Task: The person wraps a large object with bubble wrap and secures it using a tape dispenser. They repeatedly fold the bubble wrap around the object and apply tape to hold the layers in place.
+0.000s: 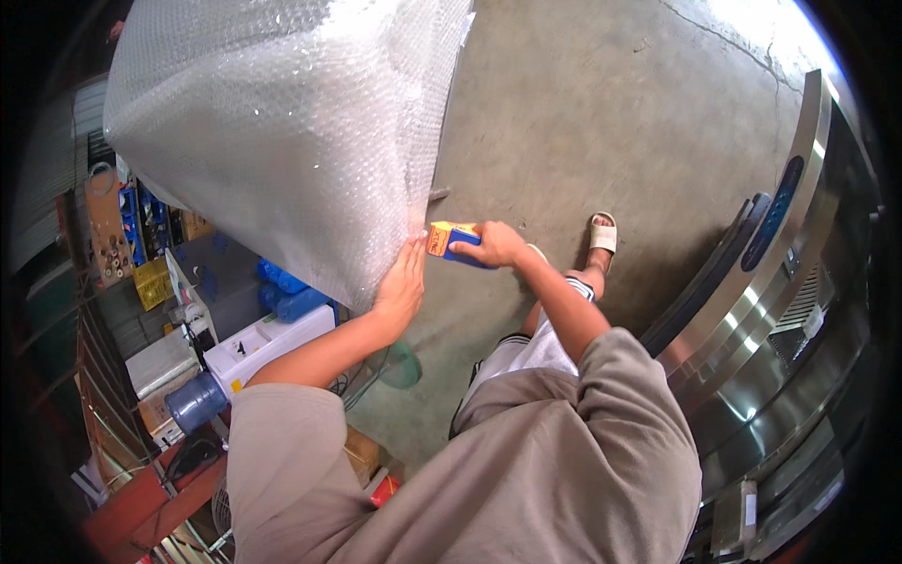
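Observation:
A large, bulky object wrapped in clear bubble wrap fills the upper left, its lower right corner close to me. My left hand lies against that corner, fingers stretched along the wrap near its edge. In my right hand is a small blue-and-yellow box-shaped thing, gripped with the thumb over its side. Its far end comes close to the wrap's edge, just beside my left fingertips; whether it touches I cannot tell. What the wrap covers cannot be made out.
Shiny stainless-steel equipment with a dark control strip stands along the right. At left are a white machine, a blue water bottle and a yellow bin. A green round object sits on the concrete floor.

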The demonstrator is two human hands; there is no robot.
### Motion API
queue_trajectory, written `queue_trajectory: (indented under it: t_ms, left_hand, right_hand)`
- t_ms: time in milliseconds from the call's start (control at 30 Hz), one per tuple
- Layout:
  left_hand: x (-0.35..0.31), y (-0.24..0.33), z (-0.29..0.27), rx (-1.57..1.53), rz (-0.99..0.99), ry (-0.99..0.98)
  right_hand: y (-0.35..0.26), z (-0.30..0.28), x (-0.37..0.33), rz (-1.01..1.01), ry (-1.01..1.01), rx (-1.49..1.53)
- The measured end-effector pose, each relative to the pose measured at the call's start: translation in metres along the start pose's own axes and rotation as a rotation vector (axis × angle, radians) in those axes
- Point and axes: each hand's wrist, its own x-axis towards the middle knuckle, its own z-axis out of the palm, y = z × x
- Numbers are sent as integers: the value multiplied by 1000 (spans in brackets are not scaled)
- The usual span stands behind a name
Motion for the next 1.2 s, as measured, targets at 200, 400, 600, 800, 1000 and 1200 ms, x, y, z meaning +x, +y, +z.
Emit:
queue_trajectory:
  t_ms: [200, 400, 600, 800, 1000, 1200]
  left_hand:
    - [26, -5, -10, 50, 101, -86]
    - [59, -9, -8, 11, 230, -244]
    - [36, -8, -15, -651, -5, 366]
    - [-38, -135, -72, -869, -692, 1165]
    - [0, -254, -58, -820, -908, 1074]
    - [17, -248, -38, -674, -934, 1180]
  right_hand:
    - [47, -19, -53, 680, 148, 476]
    - [-24, -135, -98, 343, 6, 1298]
    - [-146, -245, -44, -56, -192, 1593]
    - [-183, -290, 11, -52, -224, 1622]
    - [-177, -286, 25, -4, -503, 1435]
    - [-134, -197, 4, 136, -605, 1278]
